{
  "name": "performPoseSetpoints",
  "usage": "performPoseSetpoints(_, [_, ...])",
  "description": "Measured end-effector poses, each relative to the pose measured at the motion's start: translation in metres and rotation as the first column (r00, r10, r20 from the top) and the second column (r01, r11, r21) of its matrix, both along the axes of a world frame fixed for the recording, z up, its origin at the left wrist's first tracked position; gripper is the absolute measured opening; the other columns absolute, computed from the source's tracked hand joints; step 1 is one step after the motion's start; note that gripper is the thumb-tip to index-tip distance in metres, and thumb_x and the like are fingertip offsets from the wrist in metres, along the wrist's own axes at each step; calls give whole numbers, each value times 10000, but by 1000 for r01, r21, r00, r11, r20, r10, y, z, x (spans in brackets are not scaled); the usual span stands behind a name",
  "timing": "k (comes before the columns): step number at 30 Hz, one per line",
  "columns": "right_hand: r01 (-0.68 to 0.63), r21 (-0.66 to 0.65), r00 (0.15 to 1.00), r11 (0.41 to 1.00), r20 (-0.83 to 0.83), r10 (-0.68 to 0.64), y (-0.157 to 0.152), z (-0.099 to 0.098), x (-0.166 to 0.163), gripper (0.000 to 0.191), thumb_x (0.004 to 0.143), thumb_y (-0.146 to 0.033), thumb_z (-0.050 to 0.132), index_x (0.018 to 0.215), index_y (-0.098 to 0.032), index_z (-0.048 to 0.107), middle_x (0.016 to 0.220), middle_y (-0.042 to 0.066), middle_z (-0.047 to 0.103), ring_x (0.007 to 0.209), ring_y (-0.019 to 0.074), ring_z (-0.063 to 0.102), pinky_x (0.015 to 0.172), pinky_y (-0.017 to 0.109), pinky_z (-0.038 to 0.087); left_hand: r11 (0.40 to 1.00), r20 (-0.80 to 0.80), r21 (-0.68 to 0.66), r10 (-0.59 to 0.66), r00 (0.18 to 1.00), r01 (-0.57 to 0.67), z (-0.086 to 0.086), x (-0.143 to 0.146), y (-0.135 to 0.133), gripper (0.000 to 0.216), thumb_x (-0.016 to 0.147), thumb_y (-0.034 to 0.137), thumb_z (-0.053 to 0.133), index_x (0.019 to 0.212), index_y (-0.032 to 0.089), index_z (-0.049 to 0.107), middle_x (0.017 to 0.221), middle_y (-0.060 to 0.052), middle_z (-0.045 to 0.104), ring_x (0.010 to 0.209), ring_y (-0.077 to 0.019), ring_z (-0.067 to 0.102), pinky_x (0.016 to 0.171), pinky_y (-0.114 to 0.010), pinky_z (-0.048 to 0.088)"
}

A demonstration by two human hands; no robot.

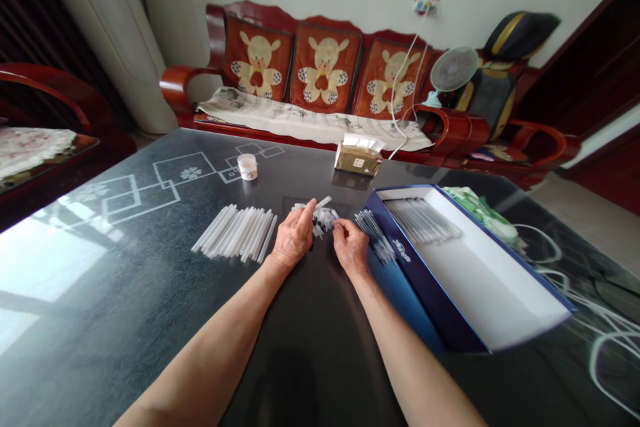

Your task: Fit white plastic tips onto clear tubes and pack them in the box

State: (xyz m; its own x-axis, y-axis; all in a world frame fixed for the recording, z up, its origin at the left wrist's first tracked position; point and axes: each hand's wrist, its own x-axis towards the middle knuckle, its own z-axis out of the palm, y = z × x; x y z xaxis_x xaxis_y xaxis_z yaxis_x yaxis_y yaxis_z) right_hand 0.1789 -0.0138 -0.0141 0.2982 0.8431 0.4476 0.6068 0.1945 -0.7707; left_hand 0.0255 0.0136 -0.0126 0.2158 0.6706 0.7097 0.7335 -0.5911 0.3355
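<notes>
My left hand (295, 237) rests on the dark glass table (150, 293), its fingers closed around a white tube (323, 202) that sticks out past the fingertips. My right hand (350, 243) is just to the right, its fingertips pinched on a small part at a little pile of pen caps and tips (325, 219). A row of white tubes (237, 233) lies left of my left hand. A bundle of thin refills (375, 233) lies right of my right hand, against the blue box (400, 250).
The open blue box holds clear tubes (423, 220) at its far end. A small white jar (247, 166) and a tissue pack (357, 155) stand farther back. A red wooden sofa (320, 73) and a desk fan (453, 73) lie beyond the table.
</notes>
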Motion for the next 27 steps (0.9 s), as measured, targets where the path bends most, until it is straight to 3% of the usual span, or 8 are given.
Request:
performPoseSetpoints(3, [27,55,997,998,68,-31,-1,1,3,259,824,-257,456,909,-172,686,841,75,716,754,190,651,763,301,517,999,55,28,37,998,-39,-5,-3,4,409,943,132,306,1327,106,445,974,-119,651,915,-182,594,883,-298,492])
performPoseSetpoints(7, [20,114,943,993,329,-57,-1,8,19,326,806,-186,446,1065,-133,637,1089,152,647,1048,240,590,940,377,464,998,82,34,48,995,-51,-4,-4,5,364,905,104,339,1220,120,519,940,-105,633,906,-191,582,877,-308,493])
performPoseSetpoints(9, [82,60,883,995,458,-101,-3,11,30,371,807,-194,471,1142,-108,603,1213,189,588,1177,286,508,1004,437,408,999,71,4,52,996,-52,-3,-5,4,358,892,99,350,1198,131,532,896,-92,626,881,-189,587,860,-307,496])
performPoseSetpoints(12, [220,-89,805,971,579,-129,-7,8,39,438,830,-257,499,1228,-84,550,1343,240,495,1232,364,436,967,524,390,997,62,-47,56,996,-53,-3,-4,3,355,883,107,362,1190,141,538,872,-86,622,871,-187,596,849,-305,497])
performPoseSetpoints(16, [288,-192,771,938,627,-108,-13,-2,33,461,878,-314,471,1266,-73,529,1388,263,451,1253,397,415,961,541,357,995,49,-81,59,997,-55,-3,-4,3,356,873,117,370,1179,158,548,873,-76,629,883,-179,602,851,-291,497])
performPoseSetpoints(22, [234,-159,762,959,642,-80,-18,-8,16,445,874,-320,484,1266,-114,535,1399,244,458,1245,386,431,970,543,342,991,44,-114,68,997,-62,-2,-4,3,360,864,119,378,1173,163,557,879,-73,635,874,-174,606,843,-276,500])
performPoseSetpoints(27, [239,-165,756,957,650,-77,-20,-3,28,440,863,-279,495,1255,-85,538,1407,239,456,1252,388,429,968,541,367,992,60,-109,67,996,-60,-2,-4,3,354,867,119,384,1168,157,568,865,-69,628,865,-170,606,837,-267,495])
